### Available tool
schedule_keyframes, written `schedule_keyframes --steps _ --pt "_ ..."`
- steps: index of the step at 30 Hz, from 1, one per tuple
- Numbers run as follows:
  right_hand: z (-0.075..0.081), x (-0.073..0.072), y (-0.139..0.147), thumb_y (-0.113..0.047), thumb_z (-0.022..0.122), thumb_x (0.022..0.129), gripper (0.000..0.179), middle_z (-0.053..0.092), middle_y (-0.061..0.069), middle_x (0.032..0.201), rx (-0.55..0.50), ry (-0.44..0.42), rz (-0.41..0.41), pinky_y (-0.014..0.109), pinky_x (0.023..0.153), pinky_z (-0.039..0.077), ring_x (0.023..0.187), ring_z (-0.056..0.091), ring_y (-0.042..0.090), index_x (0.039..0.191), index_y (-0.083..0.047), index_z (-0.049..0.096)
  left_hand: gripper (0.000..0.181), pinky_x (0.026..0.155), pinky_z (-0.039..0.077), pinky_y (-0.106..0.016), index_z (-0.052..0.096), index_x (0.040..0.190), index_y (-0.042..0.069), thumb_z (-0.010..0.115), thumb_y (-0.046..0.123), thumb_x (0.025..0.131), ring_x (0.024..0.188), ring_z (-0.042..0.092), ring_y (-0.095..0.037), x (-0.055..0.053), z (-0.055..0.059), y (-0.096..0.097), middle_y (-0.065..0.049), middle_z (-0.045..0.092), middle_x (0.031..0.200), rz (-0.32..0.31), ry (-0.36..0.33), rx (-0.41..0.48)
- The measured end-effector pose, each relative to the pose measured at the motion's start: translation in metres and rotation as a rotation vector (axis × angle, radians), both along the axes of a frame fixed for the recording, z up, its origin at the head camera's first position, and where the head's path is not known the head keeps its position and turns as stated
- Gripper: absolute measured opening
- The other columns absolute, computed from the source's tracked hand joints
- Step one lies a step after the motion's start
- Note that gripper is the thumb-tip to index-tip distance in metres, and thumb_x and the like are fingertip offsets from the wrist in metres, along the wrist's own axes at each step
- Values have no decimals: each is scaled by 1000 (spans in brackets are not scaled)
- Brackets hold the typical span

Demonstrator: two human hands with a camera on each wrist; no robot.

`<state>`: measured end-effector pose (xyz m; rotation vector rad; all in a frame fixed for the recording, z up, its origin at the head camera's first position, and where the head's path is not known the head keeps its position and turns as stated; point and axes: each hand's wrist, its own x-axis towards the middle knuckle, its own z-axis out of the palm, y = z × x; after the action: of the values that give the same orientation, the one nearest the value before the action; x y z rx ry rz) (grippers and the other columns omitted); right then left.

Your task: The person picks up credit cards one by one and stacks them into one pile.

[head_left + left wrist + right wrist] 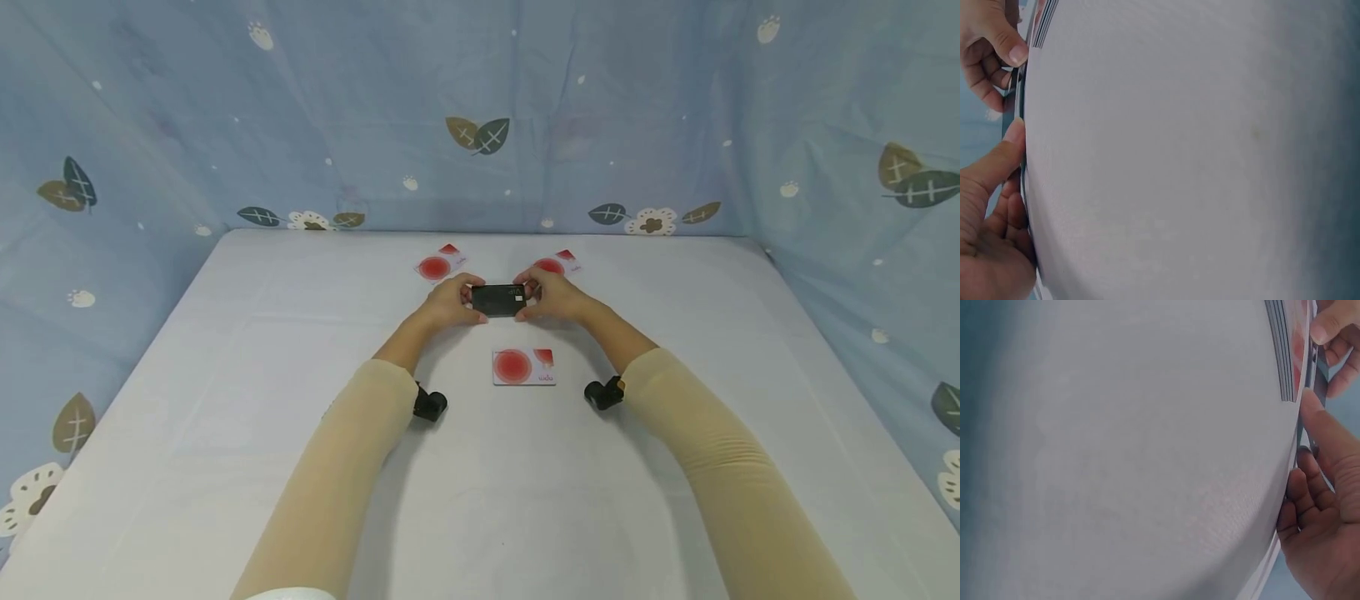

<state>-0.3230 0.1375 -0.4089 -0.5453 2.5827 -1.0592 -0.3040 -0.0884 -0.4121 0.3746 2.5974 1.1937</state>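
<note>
A black card (498, 302) with small light "VIP" lettering is held between my two hands, beyond the middle of the white table. My left hand (452, 303) pinches its left end, thumb on the near side and fingers behind. At the other end, my right hand (553, 296) pinches it the same way. In the left wrist view, the left hand (991, 219) is at the card's edge, close over the table. The right wrist view shows the right hand (1329, 487) with fingers curled behind the card. Nearer to me lies a neat stack of red-and-white cards (524, 367).
Two more red-and-white cards lie at an angle near the back edge, a left card (441, 263) and a right card (558, 263), partly covered by my right hand. A blue leaf-patterned curtain (525, 183) surrounds the white table (247, 375).
</note>
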Motion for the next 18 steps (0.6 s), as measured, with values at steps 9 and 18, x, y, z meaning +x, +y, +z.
schedule_keyframes --steps 9,18 --pt "5 3 2 -18 81 75 60 51 8 88 91 57 84 30 74 41 78 49 20 123 1 50 65 92 38 -40 51 130 11 81 19 73 98 49 -25 0 1 -1 -13 57 107 -57 59 -66" --pt "11 10 9 -19 79 77 57 54 6 81 96 80 118 28 68 41 70 49 17 123 -1 51 63 77 39 -32 49 129 10 77 31 76 87 45 -20 2 3 -2 -6 53 87 -165 178 -130"
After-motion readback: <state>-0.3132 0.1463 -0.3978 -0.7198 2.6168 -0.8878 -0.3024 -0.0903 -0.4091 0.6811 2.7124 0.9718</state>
